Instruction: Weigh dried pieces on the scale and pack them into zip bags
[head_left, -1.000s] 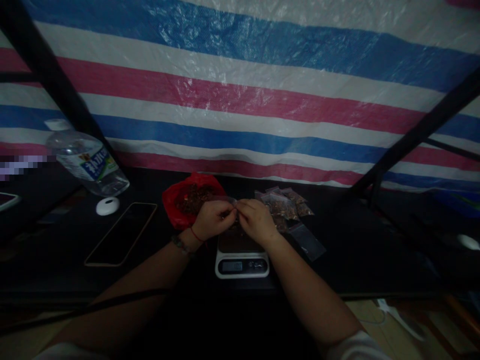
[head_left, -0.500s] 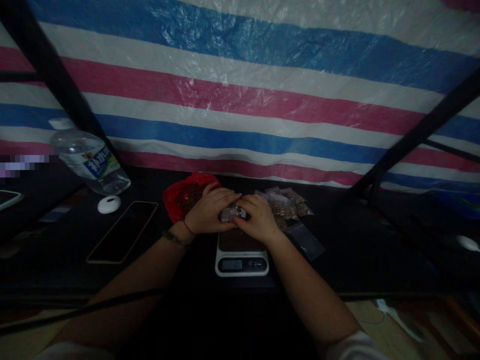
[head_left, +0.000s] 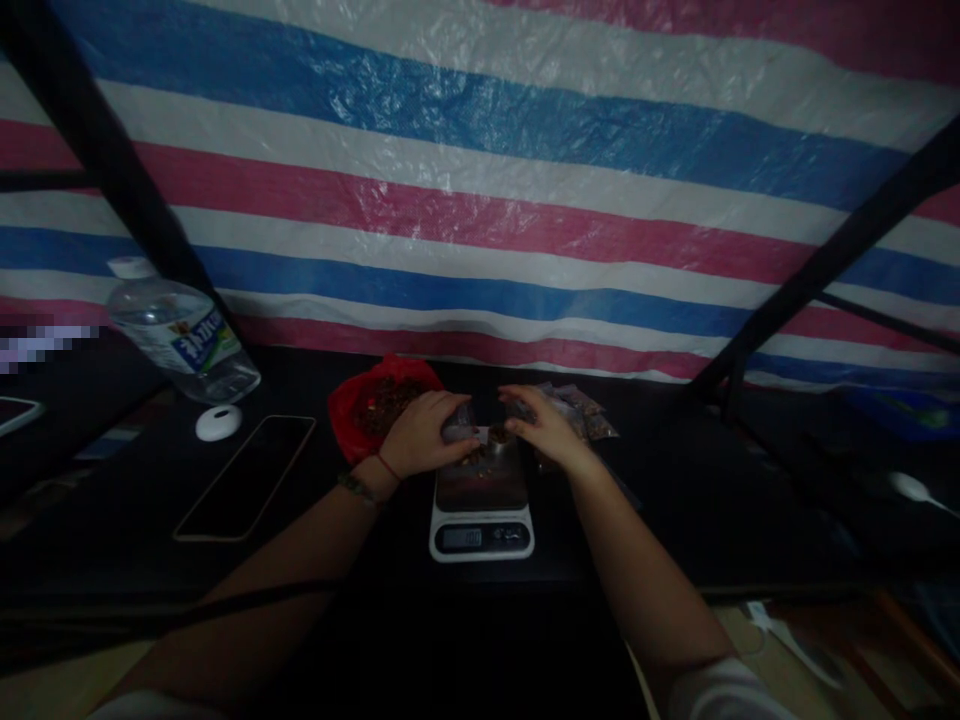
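My left hand (head_left: pixel 429 435) grips what looks like a small clear plastic bag (head_left: pixel 459 425), partly hidden by its fingers, above the left side of a white kitchen scale (head_left: pixel 481 541). On the scale's dark platform stands a small round cup (head_left: pixel 498 437) with brown bits in it; some loose brown pieces (head_left: pixel 484 472) lie beside it. My right hand (head_left: pixel 547 432) is just right of the cup, thumb and fingers apart, with nothing visible in it. A red bag (head_left: pixel 346 408) full of dried brown material (head_left: pixel 386 403) sits behind my left hand.
Several filled small clear bags (head_left: pixel 592 412) lie behind my right hand. On the left are a phone (head_left: pixel 247 478), a white earbud case (head_left: pixel 218 422) and a water bottle (head_left: pixel 187 335). A white spoon-like item (head_left: pixel 911 487) is far right; a striped tarp (head_left: pixel 487 230) hangs behind.
My hands were together over the scale and have moved apart, the right one to the right. The cup and loose pieces on the platform now show. The view has tilted up slightly.
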